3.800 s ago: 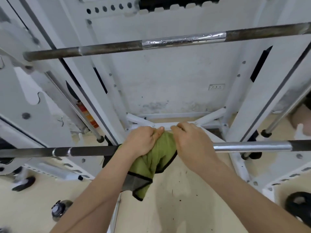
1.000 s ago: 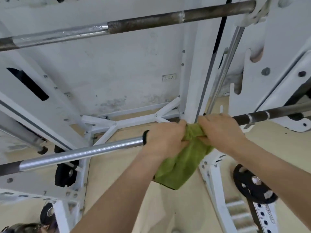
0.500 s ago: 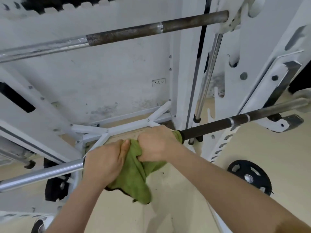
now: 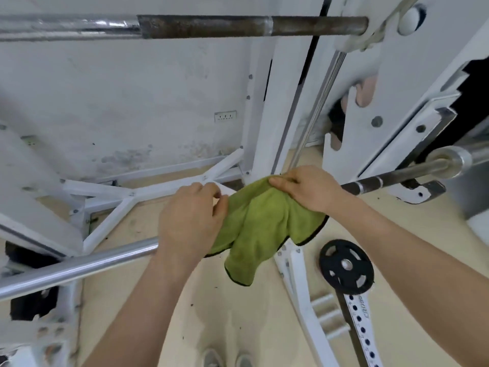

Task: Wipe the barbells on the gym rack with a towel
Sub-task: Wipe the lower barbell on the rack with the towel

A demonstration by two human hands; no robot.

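Fingers (image 4: 284, 184) of the right hand (image 4: 307, 192) are curled, pinching the top fold of the green towel (image 4: 264, 223). The left hand (image 4: 190, 221) is curled at the towel's left edge, holding cloth right at the lower barbell (image 4: 79, 266). Cannot tell whether its fingers also wrap the bar.

Towel is draped over the lower barbell between the two hands, with a loose tail hanging below it. Bare chrome runs left of the left hand, and a dark section runs right of the right hand. The upper barbell (image 4: 211, 26), well above, has a rusty-looking stretch and no hand on it. A weight plate (image 4: 346, 266) lies on the floor below the lower barbell's right part.

Judgement: the cloth looks bunched on top only. Better to wrap it fully round the shaft so the underside is wiped too. Close both hands firmly and slide toward the dark end. Gather the tail first, as it could snag on the rack hook there.
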